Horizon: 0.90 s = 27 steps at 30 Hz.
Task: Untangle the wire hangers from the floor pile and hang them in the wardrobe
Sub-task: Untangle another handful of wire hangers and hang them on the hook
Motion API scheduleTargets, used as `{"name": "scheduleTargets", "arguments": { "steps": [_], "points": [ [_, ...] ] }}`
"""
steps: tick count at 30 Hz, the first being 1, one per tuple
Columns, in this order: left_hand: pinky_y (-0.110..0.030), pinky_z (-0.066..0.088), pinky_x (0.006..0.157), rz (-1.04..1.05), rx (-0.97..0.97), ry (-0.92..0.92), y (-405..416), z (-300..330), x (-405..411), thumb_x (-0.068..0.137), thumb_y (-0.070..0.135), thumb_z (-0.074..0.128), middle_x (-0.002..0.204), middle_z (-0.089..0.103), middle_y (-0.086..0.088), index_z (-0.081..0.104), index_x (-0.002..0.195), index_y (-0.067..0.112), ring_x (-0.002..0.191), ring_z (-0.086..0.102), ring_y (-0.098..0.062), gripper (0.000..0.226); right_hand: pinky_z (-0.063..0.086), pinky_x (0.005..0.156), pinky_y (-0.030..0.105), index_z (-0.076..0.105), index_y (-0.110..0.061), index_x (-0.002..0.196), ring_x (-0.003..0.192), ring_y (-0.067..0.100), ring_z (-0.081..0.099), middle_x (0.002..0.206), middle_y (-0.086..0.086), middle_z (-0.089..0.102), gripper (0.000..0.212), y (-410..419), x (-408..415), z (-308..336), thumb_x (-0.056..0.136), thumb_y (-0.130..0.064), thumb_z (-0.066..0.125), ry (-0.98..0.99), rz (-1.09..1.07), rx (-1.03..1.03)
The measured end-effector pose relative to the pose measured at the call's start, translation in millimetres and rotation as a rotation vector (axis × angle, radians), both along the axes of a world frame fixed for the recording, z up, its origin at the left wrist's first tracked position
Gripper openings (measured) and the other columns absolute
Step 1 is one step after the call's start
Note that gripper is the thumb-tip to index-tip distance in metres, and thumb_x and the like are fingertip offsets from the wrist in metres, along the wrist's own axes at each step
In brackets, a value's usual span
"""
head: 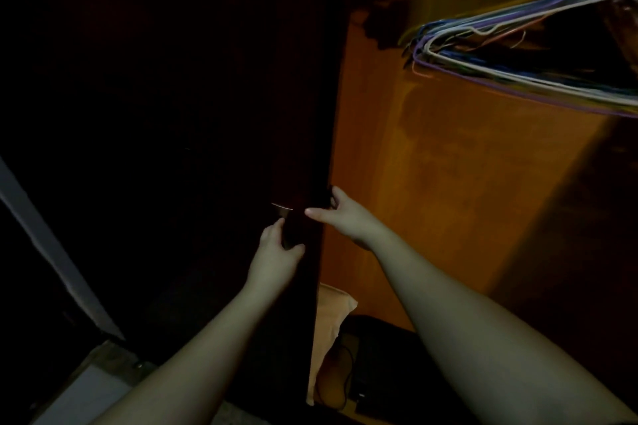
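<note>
A dim room: pale floor [86, 393] at lower left, then a dark wardrobe door [207, 114]. The left hand [276, 252] has fingers curled on its handle [288, 231]; the right hand [340, 214] curls fingers round the door's edge. Farther right, well above both hands, wire hangers [518, 55] hang bunched inside the orange-brown wardrobe [466, 183], too blurred to count.
</note>
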<state>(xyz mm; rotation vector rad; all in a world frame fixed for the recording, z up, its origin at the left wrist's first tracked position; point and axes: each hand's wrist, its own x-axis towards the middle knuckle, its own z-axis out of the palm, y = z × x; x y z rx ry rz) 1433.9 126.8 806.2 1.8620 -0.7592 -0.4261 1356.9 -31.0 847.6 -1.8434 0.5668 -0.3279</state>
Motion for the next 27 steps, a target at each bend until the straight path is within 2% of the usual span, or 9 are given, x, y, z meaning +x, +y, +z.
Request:
{"name": "scheduleTargets", "arguments": {
  "steps": [4,6,8,11,14,18,21,24,27],
  "points": [
    [-0.012,0.041,0.069,-0.058,0.016,0.030,-3,-6,5,0.092,0.017,0.065,0.157,0.024,0.004,0.018,0.155,0.027,0.124,0.043,-0.008,0.079,0.044,0.081,0.014,0.051,-0.027,0.125,0.111,0.006,0.060,0.122,-0.010,0.062,0.046,3,4,-10,0.085,-0.037,0.071,-0.067,-0.057,-0.033],
    [-0.016,0.044,0.082,-0.087,0.014,0.061,-4,-12,6,0.090,0.013,0.067,0.159,0.019,0.004,0.014,0.155,0.030,0.135,0.039,-0.017,0.086,0.046,0.076,0.010,0.052,-0.025,0.122,0.106,0.001,0.061,0.116,-0.012,0.063,0.042,3,5,-17,0.085,-0.034,0.072,-0.117,-0.080,0.016],
    [-0.026,0.042,0.093,-0.106,0.005,0.101,-3,-14,5,0.090,0.010,0.066,0.161,0.014,0.003,0.009,0.155,0.033,0.141,0.034,-0.023,0.090,0.048,0.071,0.007,0.052,-0.021,0.122,0.100,-0.003,0.061,0.114,-0.013,0.063,0.043,3,6,-19,0.086,-0.032,0.072,-0.144,-0.086,0.039],
    [-0.025,0.040,0.095,-0.117,0.000,0.130,-2,-14,2,0.090,0.009,0.066,0.162,0.010,0.003,0.005,0.156,0.034,0.144,0.029,-0.024,0.093,0.049,0.073,0.011,0.053,-0.018,0.124,0.103,0.001,0.061,0.113,-0.014,0.063,0.049,1,7,-22,0.083,-0.032,0.075,-0.165,-0.098,0.044],
    [-0.014,0.042,0.082,-0.119,-0.004,0.136,-3,-13,-1,0.090,0.007,0.065,0.162,0.008,0.003,0.003,0.156,0.033,0.144,0.028,-0.023,0.094,0.049,0.078,0.015,0.053,-0.019,0.125,0.105,0.001,0.060,0.113,-0.014,0.062,0.053,-1,8,-23,0.081,-0.035,0.077,-0.177,-0.106,0.033],
    [-0.023,0.037,0.095,-0.125,-0.009,0.163,-5,-12,-4,0.091,0.006,0.064,0.163,0.006,0.003,0.001,0.156,0.031,0.145,0.027,-0.022,0.095,0.050,0.084,0.018,0.054,-0.022,0.122,0.107,0.001,0.060,0.113,-0.014,0.063,0.052,-4,8,-25,0.079,-0.036,0.078,-0.186,-0.094,0.038],
    [-0.025,0.036,0.097,-0.149,-0.002,0.173,-4,-12,-3,0.090,0.008,0.066,0.163,0.004,0.003,-0.002,0.156,0.032,0.145,0.026,-0.023,0.097,0.051,0.091,0.024,0.055,-0.019,0.123,0.108,0.007,0.062,0.117,-0.008,0.064,0.054,-5,9,-26,0.077,-0.036,0.080,-0.195,-0.097,0.041],
    [-0.027,0.036,0.099,-0.160,0.003,0.189,-3,-12,-1,0.090,0.009,0.067,0.163,0.004,0.004,-0.002,0.155,0.034,0.146,0.025,-0.024,0.099,0.052,0.090,0.025,0.056,-0.020,0.119,0.106,0.007,0.063,0.115,-0.007,0.065,0.051,-5,10,-29,0.076,-0.036,0.080,-0.207,-0.102,0.047],
    [-0.029,0.037,0.101,-0.151,-0.013,0.217,-1,-13,3,0.090,0.011,0.067,0.163,0.011,0.003,0.004,0.155,0.035,0.145,0.029,-0.024,0.094,0.052,0.091,0.027,0.056,-0.021,0.119,0.108,0.008,0.062,0.117,-0.007,0.065,0.052,-7,12,-33,0.076,-0.037,0.080,-0.207,-0.100,0.037]
  ]
}}
